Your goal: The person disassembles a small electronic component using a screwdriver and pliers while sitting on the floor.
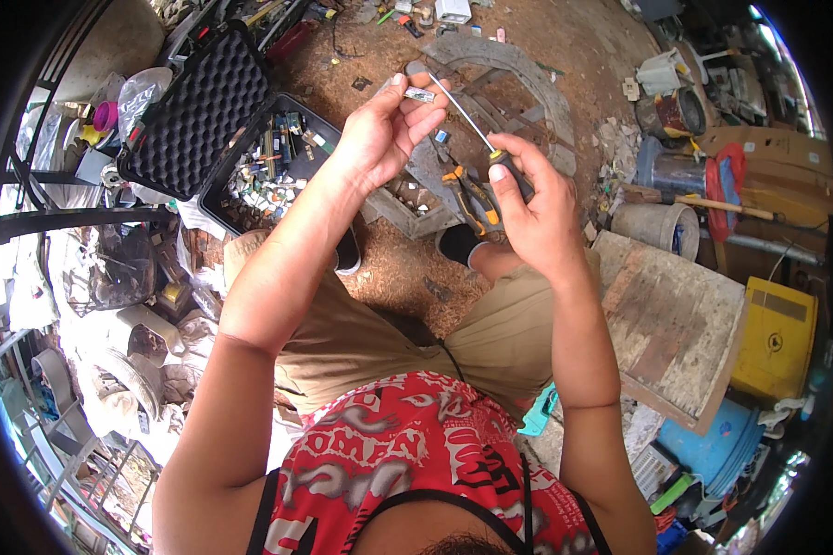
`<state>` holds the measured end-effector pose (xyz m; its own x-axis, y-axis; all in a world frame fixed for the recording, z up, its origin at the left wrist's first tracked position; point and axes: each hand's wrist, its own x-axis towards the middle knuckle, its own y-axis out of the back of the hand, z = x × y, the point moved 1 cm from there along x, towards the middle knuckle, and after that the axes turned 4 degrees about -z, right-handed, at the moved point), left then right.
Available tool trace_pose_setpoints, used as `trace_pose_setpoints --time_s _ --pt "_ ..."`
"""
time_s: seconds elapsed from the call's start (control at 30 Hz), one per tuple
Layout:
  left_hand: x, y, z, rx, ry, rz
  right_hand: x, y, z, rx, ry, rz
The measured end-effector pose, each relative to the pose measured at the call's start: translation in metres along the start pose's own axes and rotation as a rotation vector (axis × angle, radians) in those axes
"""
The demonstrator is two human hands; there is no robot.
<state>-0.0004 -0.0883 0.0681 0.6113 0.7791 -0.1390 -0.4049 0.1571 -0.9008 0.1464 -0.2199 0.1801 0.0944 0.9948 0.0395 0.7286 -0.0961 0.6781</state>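
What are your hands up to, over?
Left hand: holding small silvery piece. Right hand: gripping screwdriver, shaft towards left hand. Orange-handled pliers below, out of the way.

We see white and black lettering (370,447) on the red top (421,462), a dark emblem (776,343) on the yellow box (768,368).

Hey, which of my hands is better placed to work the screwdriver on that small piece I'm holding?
Your right hand, I'd say: it grips the screwdriver, which points toward your left hand, and the left is occupied holding the small piece.
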Motion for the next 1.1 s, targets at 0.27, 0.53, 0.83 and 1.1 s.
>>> trace_pose_setpoints --time_s 0.27,0.53,0.83,1.1 --pt "0.001 0.003 -0.001 0.014 -0.021 -0.032 -0.004 -0.005 0.019 -0.037 0.135 0.056" --pt "-0.006 -0.003 -0.023 0.162 0.094 -0.059 0.022 -0.023 0.033 0.024 0.065 0.246" --pt "-0.019 0.063 -0.033 1.153 -0.123 0.132 0.047 -0.088 0.094 0.105 0.085 0.16" --pt "-0.014 0.091 -0.044 1.669 -0.34 0.0 0.044 -0.123 0.136 0.07 0.087 0.035"
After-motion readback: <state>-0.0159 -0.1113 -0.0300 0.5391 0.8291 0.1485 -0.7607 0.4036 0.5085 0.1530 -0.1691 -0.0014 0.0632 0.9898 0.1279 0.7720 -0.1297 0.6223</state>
